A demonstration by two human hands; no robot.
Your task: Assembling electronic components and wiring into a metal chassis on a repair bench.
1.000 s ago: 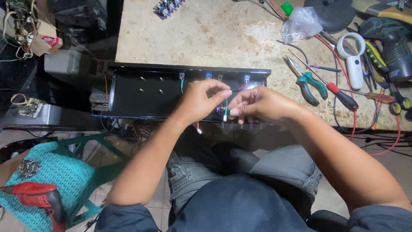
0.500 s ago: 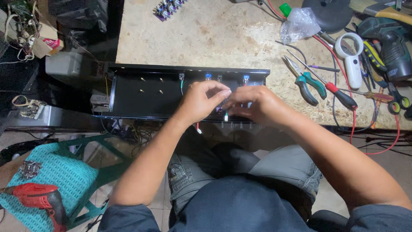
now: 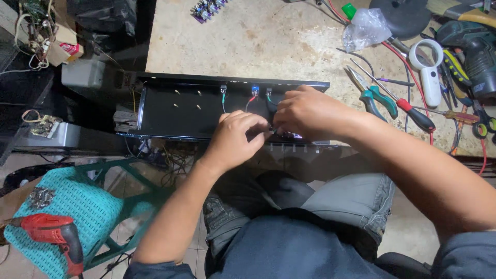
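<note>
Head view, left to right: red drill [image 3: 54,235] on a teal stool [image 3: 77,206]; black chassis [image 3: 170,106], long axis left-right, at the bench's near edge. Left hand [image 3: 235,142] and right hand [image 3: 310,113], fingers curled, meet over its right end; what they pinch is hidden. Pliers [image 3: 374,95] lie right.

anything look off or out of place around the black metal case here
One thing stands out: the black metal case juts past the left edge of the workbench, with loose wires hanging beneath. Both the left hand and right hand work inside it. Tools lie scattered at right, pliers included.
</note>
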